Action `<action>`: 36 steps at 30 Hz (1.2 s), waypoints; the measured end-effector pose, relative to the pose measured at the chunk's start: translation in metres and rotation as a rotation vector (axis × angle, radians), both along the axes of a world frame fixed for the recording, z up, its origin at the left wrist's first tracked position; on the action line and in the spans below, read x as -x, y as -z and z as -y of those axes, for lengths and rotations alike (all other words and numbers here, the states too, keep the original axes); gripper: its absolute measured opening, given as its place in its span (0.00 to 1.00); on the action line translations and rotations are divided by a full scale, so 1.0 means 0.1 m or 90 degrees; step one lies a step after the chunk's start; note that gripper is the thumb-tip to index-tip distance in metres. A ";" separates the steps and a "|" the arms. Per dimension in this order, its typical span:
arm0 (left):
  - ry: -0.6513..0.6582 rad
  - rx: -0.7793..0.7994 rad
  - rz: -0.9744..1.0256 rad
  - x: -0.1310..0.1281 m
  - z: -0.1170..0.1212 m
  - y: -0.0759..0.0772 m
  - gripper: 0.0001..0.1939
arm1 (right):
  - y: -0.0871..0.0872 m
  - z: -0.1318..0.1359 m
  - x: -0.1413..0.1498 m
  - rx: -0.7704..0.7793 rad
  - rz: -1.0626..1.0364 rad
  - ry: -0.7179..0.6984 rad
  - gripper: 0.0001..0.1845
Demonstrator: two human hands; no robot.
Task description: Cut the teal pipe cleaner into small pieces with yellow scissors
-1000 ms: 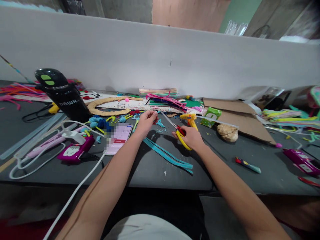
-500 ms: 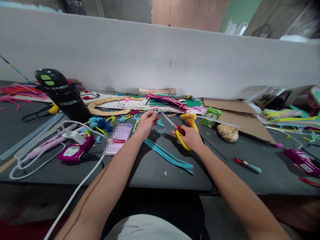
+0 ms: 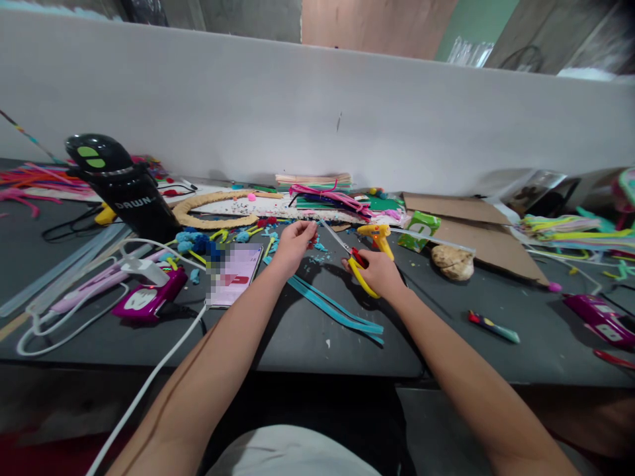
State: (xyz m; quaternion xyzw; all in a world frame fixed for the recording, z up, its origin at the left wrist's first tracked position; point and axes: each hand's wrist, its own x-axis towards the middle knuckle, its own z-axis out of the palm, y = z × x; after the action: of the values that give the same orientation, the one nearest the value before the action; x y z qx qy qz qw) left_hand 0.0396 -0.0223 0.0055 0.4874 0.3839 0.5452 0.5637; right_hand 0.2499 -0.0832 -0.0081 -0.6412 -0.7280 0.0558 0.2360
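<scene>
My right hand (image 3: pixel 376 270) is closed round the yellow-and-red handles of a pair of scissors (image 3: pixel 342 244), whose blades point up and left. The blade tips are close to the fingertips of my left hand (image 3: pixel 294 248). Those fingers are pinched together, and what they hold is too small or hidden to make out. Blue fuzzy scraps (image 3: pixel 320 259) lie on the table just beneath the blades. Several light-blue pipe cleaners (image 3: pixel 342 316) rest on the table between my forearms.
A phone (image 3: pixel 241 274) lies left of my left forearm, near a purple power strip (image 3: pixel 149 294) with white cables. A black tumbler (image 3: pixel 133 198) stands behind them. Right of the scissors are a yellow glue gun (image 3: pixel 380 238), a stone-like lump (image 3: pixel 452 263), cardboard (image 3: pixel 501 254) and a utility knife (image 3: pixel 493 326).
My left hand has shifted slightly to the right, toward the scissor tips. My right hand and the scissors stay almost where they were.
</scene>
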 end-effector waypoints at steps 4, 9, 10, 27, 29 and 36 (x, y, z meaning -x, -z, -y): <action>-0.001 -0.005 -0.005 0.00 0.01 0.00 0.18 | 0.00 0.00 0.00 0.002 -0.009 -0.001 0.26; -0.001 -0.017 -0.020 0.00 0.01 0.00 0.19 | -0.03 0.01 0.01 0.011 -0.020 -0.002 0.25; -0.002 -0.018 -0.022 0.00 0.00 -0.01 0.19 | -0.03 0.01 0.01 0.011 -0.020 -0.003 0.25; -0.019 -0.033 -0.068 -0.01 0.00 -0.02 0.20 | 0.00 0.00 0.01 0.080 0.005 0.013 0.20; -0.023 -0.031 -0.069 0.00 0.00 -0.01 0.20 | 0.02 -0.01 -0.01 0.074 -0.005 0.023 0.21; -0.045 -0.039 -0.105 0.05 -0.05 0.02 0.20 | 0.00 -0.06 -0.10 0.066 -0.038 0.075 0.25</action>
State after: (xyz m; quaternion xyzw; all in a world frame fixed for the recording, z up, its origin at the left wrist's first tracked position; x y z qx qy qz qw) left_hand 0.0342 -0.0172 0.0032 0.5339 0.4288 0.5342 0.4957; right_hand 0.2599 -0.0775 -0.0078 -0.6922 -0.6779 0.0988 0.2271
